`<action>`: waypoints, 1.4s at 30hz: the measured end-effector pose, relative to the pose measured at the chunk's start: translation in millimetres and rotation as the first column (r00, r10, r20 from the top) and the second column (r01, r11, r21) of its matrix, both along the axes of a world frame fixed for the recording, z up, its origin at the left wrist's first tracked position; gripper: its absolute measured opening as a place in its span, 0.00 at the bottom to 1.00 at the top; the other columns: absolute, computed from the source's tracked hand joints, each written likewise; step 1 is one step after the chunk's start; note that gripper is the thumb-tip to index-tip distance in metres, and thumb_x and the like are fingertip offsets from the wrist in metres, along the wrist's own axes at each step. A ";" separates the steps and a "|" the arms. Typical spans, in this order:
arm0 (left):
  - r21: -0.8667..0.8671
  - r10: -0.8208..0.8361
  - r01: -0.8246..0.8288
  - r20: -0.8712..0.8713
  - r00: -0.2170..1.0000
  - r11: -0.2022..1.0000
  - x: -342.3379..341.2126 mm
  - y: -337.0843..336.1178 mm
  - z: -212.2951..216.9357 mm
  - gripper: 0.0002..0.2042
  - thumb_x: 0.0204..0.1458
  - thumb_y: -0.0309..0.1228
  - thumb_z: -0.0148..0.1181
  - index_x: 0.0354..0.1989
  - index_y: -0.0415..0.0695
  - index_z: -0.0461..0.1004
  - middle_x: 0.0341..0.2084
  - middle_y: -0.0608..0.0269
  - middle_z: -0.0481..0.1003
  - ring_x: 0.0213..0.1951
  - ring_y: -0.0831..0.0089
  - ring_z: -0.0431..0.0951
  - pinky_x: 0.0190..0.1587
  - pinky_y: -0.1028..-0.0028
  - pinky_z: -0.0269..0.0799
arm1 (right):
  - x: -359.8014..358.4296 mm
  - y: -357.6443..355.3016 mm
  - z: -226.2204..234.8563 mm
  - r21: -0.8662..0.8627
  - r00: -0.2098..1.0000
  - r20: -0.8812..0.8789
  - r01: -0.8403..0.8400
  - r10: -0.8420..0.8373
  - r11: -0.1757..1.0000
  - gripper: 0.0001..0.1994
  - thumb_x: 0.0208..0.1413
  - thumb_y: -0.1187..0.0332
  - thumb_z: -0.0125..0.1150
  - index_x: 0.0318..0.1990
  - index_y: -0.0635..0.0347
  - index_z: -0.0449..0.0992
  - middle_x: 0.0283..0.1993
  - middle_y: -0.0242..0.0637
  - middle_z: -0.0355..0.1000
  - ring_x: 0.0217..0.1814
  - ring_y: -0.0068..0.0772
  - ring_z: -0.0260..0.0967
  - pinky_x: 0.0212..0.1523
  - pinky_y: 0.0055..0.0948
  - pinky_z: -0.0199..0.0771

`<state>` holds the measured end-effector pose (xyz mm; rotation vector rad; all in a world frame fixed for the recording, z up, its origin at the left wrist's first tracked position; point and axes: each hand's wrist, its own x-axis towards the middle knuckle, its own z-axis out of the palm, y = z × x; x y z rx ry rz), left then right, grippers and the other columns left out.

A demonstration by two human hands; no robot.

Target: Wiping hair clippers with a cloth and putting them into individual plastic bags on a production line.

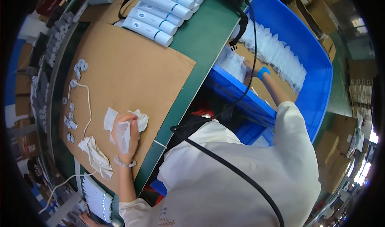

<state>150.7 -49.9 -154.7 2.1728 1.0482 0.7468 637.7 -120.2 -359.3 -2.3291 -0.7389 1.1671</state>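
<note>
Here, head view:
Left hand [125, 135]: your grip is clamped on a white wipe [127, 125], lying on the cardboard sheet [132, 66] on the counter [200, 38].
Right hand [252, 70]: reaching among white packets [276, 54] in the blue bin [317, 90]; its grip I cannot tell.

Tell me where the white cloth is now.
In the head view, the white cloth lies on the brown cardboard sheet at left, under the left hand.

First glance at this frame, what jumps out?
The big blue bin at right, lined with white packets, where the right hand reaches in. On the brown cardboard sheet, the left hand presses a white cloth. White tubes lie in rows at top.
</note>
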 end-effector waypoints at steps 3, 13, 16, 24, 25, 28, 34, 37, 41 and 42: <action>-0.053 0.055 -0.051 0.074 0.996 0.997 2.8 0.9 8.1 0.06 0.50 0.24 0.51 0.37 0.40 0.68 0.32 0.59 0.71 0.37 0.70 0.70 0.44 0.74 0.64 | 37.3 1.9 11.1 0.139 0.987 -0.091 0.142 -0.130 0.980 0.22 0.58 0.54 0.43 0.54 0.58 0.61 0.32 0.34 0.67 0.25 0.26 0.61 0.26 0.28 0.66; -0.553 0.490 -0.032 0.709 0.507 0.833 -7.6 27.1 -2.6 0.17 0.47 0.29 0.49 0.47 0.38 0.60 0.35 0.54 0.69 0.31 0.71 0.71 0.31 0.76 0.67 | -122.4 50.3 233.1 0.975 0.909 0.205 -0.158 -0.364 0.154 0.10 0.57 0.74 0.46 0.45 0.67 0.66 0.35 0.39 0.69 0.30 0.24 0.67 0.32 0.23 0.69; -0.530 0.464 -0.007 0.735 0.495 0.848 -14.1 25.3 -1.6 0.18 0.47 0.28 0.49 0.48 0.38 0.59 0.35 0.53 0.70 0.28 0.69 0.71 0.27 0.75 0.68 | -192.6 62.2 249.4 0.957 0.970 0.210 -0.229 0.120 0.177 0.09 0.57 0.74 0.44 0.44 0.65 0.67 0.31 0.38 0.69 0.28 0.24 0.67 0.31 0.20 0.68; -0.488 0.400 0.067 0.779 0.482 0.870 -22.3 17.0 -10.2 0.19 0.49 0.26 0.52 0.51 0.39 0.59 0.37 0.59 0.71 0.39 0.75 0.72 0.40 0.78 0.68 | -329.7 96.8 220.3 0.619 0.631 -0.142 -0.544 0.763 0.566 0.13 0.57 0.62 0.51 0.43 0.62 0.68 0.29 0.31 0.69 0.23 0.15 0.64 0.22 0.15 0.61; -0.478 0.392 0.040 0.762 0.516 0.877 -21.9 15.0 -8.5 0.19 0.50 0.25 0.52 0.51 0.38 0.59 0.38 0.60 0.71 0.39 0.76 0.72 0.40 0.78 0.68 | -336.0 100.3 217.8 0.534 0.586 -0.243 -0.584 0.773 0.611 0.12 0.57 0.62 0.52 0.41 0.61 0.69 0.28 0.29 0.69 0.22 0.14 0.64 0.20 0.13 0.59; -0.503 0.432 -0.004 0.738 0.519 0.864 -20.4 11.1 -7.1 0.20 0.50 0.28 0.56 0.52 0.40 0.61 0.37 0.63 0.72 0.39 0.79 0.72 0.40 0.79 0.68 | -334.4 111.1 214.9 0.661 0.561 -0.217 -0.517 0.799 0.543 0.09 0.56 0.65 0.54 0.37 0.60 0.69 0.27 0.26 0.69 0.21 0.13 0.63 0.18 0.12 0.57; 0.031 0.282 -0.328 0.439 0.853 0.944 -17.9 13.0 -10.4 0.18 0.43 0.31 0.62 0.42 0.40 0.68 0.31 0.58 0.75 0.28 0.66 0.76 0.31 0.73 0.69 | -317.0 134.5 247.8 0.746 0.647 -0.153 -0.420 0.747 0.516 0.06 0.56 0.71 0.52 0.37 0.64 0.70 0.27 0.28 0.68 0.24 0.15 0.63 0.25 0.14 0.61; -0.008 0.296 -0.330 0.461 0.836 0.944 -18.8 13.9 -12.9 0.15 0.41 0.28 0.60 0.38 0.39 0.68 0.28 0.53 0.74 0.29 0.59 0.76 0.31 0.71 0.69 | -307.3 143.1 253.2 0.772 0.718 -0.118 -0.368 0.686 0.518 0.07 0.56 0.71 0.52 0.39 0.65 0.71 0.27 0.28 0.67 0.26 0.16 0.62 0.28 0.15 0.62; -0.173 0.409 -0.372 0.457 0.790 0.912 -22.7 13.5 -8.3 0.12 0.41 0.26 0.59 0.36 0.38 0.68 0.26 0.52 0.74 0.30 0.60 0.76 0.31 0.71 0.68 | -305.6 147.2 254.9 0.810 0.774 -0.127 -0.280 0.620 0.515 0.08 0.56 0.71 0.53 0.40 0.66 0.72 0.27 0.29 0.67 0.26 0.17 0.61 0.29 0.17 0.63; -0.137 0.424 -0.408 0.442 0.791 0.903 -24.6 15.1 -10.2 0.11 0.42 0.25 0.57 0.36 0.38 0.68 0.24 0.53 0.74 0.30 0.61 0.77 0.31 0.71 0.68 | -304.8 147.5 253.7 0.811 0.775 -0.126 -0.279 0.619 0.515 0.08 0.56 0.71 0.53 0.40 0.66 0.72 0.27 0.29 0.67 0.26 0.17 0.61 0.29 0.17 0.63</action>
